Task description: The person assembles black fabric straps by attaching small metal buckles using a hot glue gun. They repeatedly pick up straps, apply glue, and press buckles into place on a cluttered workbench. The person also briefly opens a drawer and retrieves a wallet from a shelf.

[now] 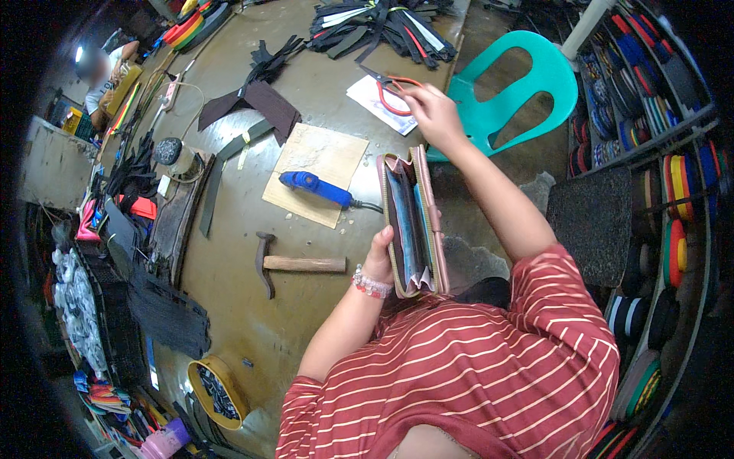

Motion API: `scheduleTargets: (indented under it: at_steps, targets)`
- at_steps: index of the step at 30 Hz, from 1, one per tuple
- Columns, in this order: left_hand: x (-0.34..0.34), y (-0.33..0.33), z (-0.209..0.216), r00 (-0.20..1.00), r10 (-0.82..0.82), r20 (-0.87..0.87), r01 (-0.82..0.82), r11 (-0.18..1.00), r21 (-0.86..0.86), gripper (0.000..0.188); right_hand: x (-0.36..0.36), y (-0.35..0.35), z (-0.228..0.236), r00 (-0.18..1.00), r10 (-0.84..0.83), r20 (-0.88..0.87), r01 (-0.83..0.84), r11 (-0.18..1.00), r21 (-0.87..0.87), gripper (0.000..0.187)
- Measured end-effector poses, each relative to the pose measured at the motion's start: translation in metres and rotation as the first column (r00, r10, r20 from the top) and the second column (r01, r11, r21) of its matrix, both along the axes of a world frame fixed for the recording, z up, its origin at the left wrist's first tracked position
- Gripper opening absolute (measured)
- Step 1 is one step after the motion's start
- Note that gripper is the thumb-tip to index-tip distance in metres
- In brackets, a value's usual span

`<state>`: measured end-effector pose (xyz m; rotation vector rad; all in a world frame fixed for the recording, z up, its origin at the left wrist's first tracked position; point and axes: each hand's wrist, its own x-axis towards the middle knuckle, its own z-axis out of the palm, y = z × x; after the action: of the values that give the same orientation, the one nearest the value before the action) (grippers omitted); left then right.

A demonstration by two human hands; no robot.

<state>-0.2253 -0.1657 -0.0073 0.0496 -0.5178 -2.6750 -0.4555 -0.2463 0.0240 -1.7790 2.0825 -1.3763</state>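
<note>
In my left hand (379,256) is a pink zip-around wallet (421,222), held unzipped so that its dark and blue inner pockets show. The thumb lies along its near left edge, while the other fingers are hidden underneath. Farther off, my right hand (437,118) has its fingers closed at the red-orange looped handles of a pair of scissors (391,93). The scissors' dark blades point left over a white sheet of paper (375,104) on the table. Left of the wallet, a blue corded hand tool (315,188) rests on a piece of cardboard (306,157).
A hammer (306,264) lies on the worktable (245,306) near a yellow round container (200,369) of small dark pieces. Bundled straps (382,30) sit at the far edge. A green plastic chair (520,69) and webbing shelves (673,199) stand right. Another person (107,80) is far left.
</note>
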Motion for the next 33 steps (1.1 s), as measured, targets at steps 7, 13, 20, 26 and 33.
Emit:
scheduleTargets:
  at_steps: [7, 13, 20, 26, 33]
  targets:
    - [-0.003, -0.006, 0.010, 0.966, -0.238, -0.098, 0.243, 0.969, 0.045, 0.094, 0.022, 0.106, -0.012, 0.445, -0.029, 0.895, -0.472, 0.842, 0.261, 0.060]
    - [-0.002, -0.006, 0.008, 0.952, -0.202, 0.230, 0.292, 0.823, -0.487, 0.102, -0.016, 0.131, -0.016, 0.468, 0.119, 0.876, -0.687, 0.672, 0.276, 0.048]
    - [-0.009, 0.021, 0.012, 0.921, 0.149, 0.360, 0.328, 0.203, -0.923, 0.116, -0.027, 0.145, 0.023, 0.675, 0.148, 0.723, -0.619, 0.647, 0.445, 0.026]
    - [-0.010, 0.015, -0.002, 0.829, 0.366, 0.422, 0.416, 0.101, -0.904, 0.120, 0.015, 0.163, 0.080, 0.922, 0.258, -0.289, -0.055, 0.824, 0.563, 0.022]
    - [-0.009, 0.021, 0.009, 0.907, 0.374, 0.191, 0.205, 0.003, -0.979, 0.119, 0.018, 0.158, 0.093, 0.805, 0.165, 0.570, -0.416, 0.842, 0.344, 0.028]
